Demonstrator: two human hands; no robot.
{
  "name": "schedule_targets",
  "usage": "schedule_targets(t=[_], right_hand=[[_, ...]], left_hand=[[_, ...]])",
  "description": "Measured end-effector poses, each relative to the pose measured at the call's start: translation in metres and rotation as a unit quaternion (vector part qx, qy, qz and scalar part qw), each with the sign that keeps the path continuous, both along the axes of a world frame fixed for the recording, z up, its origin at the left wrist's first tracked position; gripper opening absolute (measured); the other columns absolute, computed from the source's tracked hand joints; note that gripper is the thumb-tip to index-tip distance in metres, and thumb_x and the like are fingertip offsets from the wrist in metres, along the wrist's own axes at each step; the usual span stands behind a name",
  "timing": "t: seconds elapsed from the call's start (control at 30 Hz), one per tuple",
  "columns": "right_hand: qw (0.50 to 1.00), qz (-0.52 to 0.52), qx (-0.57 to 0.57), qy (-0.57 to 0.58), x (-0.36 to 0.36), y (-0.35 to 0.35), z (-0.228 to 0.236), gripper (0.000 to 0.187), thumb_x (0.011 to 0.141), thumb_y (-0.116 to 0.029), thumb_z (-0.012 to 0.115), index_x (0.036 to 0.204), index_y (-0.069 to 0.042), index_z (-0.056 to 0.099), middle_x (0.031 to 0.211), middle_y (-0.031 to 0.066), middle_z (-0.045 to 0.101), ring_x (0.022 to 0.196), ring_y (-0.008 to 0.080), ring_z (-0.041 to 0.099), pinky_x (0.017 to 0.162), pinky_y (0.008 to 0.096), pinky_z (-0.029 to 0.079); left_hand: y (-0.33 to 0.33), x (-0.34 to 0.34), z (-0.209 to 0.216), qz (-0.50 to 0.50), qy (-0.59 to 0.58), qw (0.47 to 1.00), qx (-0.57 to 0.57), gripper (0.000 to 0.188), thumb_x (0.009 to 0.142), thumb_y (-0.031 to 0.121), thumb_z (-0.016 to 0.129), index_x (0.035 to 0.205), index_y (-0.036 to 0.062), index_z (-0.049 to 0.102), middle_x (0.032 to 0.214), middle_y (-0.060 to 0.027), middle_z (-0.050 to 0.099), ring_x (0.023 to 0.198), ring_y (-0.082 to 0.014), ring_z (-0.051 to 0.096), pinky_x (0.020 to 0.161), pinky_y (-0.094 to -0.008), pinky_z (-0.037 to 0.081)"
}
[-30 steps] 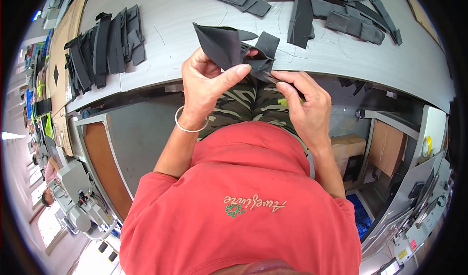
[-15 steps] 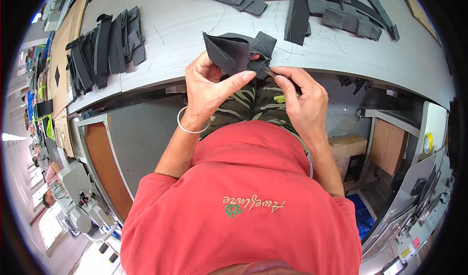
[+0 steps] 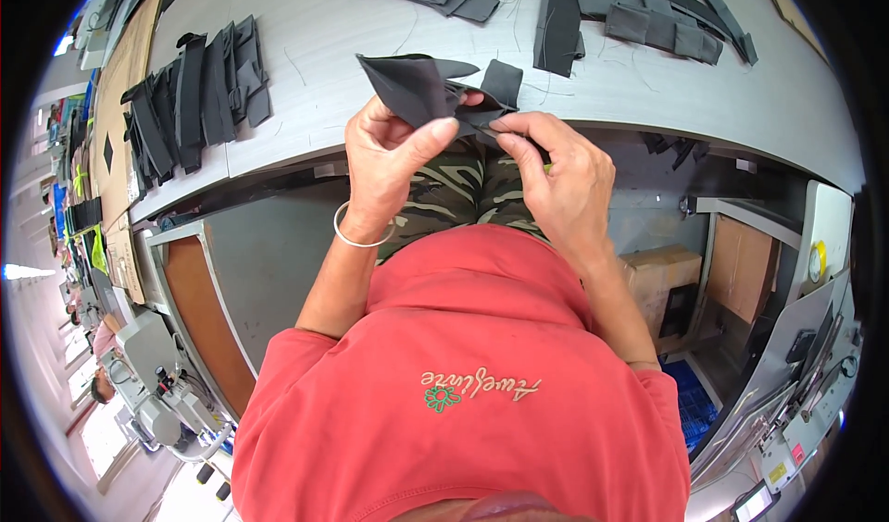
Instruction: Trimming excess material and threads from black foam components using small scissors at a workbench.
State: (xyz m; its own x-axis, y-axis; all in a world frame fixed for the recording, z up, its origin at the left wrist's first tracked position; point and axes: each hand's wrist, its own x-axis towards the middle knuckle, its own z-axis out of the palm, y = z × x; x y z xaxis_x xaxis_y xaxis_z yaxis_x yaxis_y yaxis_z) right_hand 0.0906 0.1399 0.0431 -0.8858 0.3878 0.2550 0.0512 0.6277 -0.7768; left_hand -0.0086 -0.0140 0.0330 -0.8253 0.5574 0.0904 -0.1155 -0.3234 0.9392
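Note:
My left hand is closed on a dark grey folded fabric piece, thumb in front and the other fingers mostly behind it. A wide flap stands up on its left, and a smaller squarish end sticks up on its right. My right hand pinches the lower right edge of this same piece between thumb and forefinger. Whether something small sits in that pinch is hidden. Both hands are just off the near edge of the pale table, above my lap.
A row of dark fabric strips lies on the table's left. More strips are piled at the far right, with loose threads around them. Below the tabletop are a cardboard box and a blue crate on the right. Machines stand at lower left.
Both hands and the fabric piece have shifted slightly left. The fabric's left flap has turned, showing more of its face. My right hand still pinches the lower right edge.

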Motion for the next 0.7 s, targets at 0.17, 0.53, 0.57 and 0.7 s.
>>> schedule_targets(t=[0.17,0.53,0.57,0.7], right_hand=[[0.997,0.021,0.071,-0.001,-0.008,-0.001,-0.002,0.015,0.084,-0.013,0.063,0.098,-0.01,0.067,0.078,0.0083,0.061,0.072,0.0278,0.063,0.061,0.0378,0.048],[0.99,0.014,0.141,0.0,-0.024,-0.015,-0.011,0.013,0.081,-0.011,0.063,0.092,-0.008,0.067,0.077,0.0072,0.06,0.071,0.026,0.062,0.061,0.0395,0.049],[0.988,0.012,0.152,0.0,-0.024,-0.015,-0.01,0.012,0.08,-0.011,0.063,0.091,-0.008,0.067,0.076,0.0066,0.06,0.07,0.0254,0.062,0.061,0.0393,0.049],[0.993,0.011,0.119,0.015,-0.024,-0.01,-0.012,0.011,0.082,-0.011,0.061,0.09,-0.008,0.067,0.074,0.0065,0.06,0.071,0.0262,0.062,0.061,0.0398,0.048]], left_hand=[[-0.009,-0.009,-0.01,-0.01,-0.018,0.999,0.041,0.023,0.088,0.011,0.059,0.106,-0.0024,0.063,0.109,-0.0172,0.065,0.11,-0.0345,0.06,0.095,-0.0393,0.046],[-0.009,-0.007,-0.01,0.006,-0.007,1.0,0.007,0.024,0.085,0.009,0.062,0.104,-0.0048,0.061,0.106,-0.0179,0.066,0.099,-0.0265,0.063,0.09,-0.0344,0.046],[-0.01,-0.008,-0.01,-0.005,0.003,1.0,-0.012,0.029,0.086,0.011,0.06,0.108,-0.007,0.06,0.108,-0.0204,0.065,0.105,-0.0333,0.062,0.094,-0.0381,0.046],[0.001,-0.007,0.003,-0.029,-0.053,0.997,0.052,0.032,0.086,0.012,0.059,0.112,-0.0075,0.058,0.111,-0.0211,0.064,0.106,-0.0344,0.062,0.095,-0.0388,0.046]])
